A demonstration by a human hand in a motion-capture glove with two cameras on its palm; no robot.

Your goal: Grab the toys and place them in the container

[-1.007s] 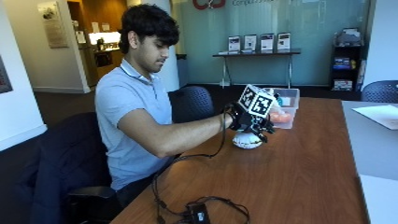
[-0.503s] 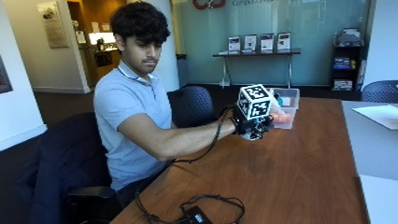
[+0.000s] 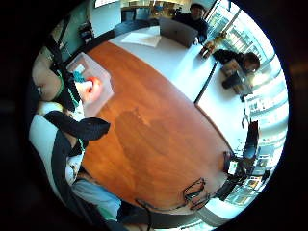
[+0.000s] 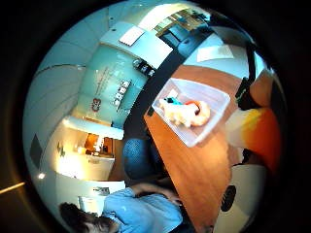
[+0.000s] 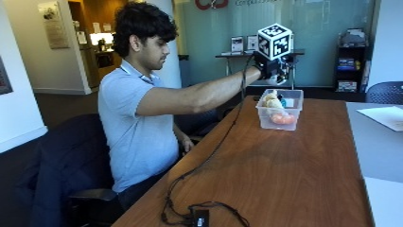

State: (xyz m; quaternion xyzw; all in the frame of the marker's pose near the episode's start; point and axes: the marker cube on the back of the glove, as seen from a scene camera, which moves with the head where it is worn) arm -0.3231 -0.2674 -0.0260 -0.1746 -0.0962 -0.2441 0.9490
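In the outside view my gloved right hand [image 5: 269, 68] is raised at arm's length, just above the near end of the clear plastic container [image 5: 261, 113] on the wooden table. It grips a white toy [image 5: 273, 81] with an orange and yellow part. That toy [image 4: 256, 130] fills one side of the thumb side palm view, close to the palm. The container [image 4: 215, 98] lies below it and holds a cream plush toy [image 4: 179, 112], an orange one [image 5: 283, 119] and a bit of blue. The little finger side palm view shows the container [image 3: 107, 83] beside the straps.
The brown table [image 5: 283, 175] runs from the person to the far end. A black cable and a small black device [image 5: 200, 218] lie near its front edge. A grey-white table [image 5: 378, 156] with a sheet of paper [image 5: 384, 116] adjoins it on the right. Blue chairs stand behind.
The hand has lifted the white toy off the table and carried it up and away from the person, to just above the container.
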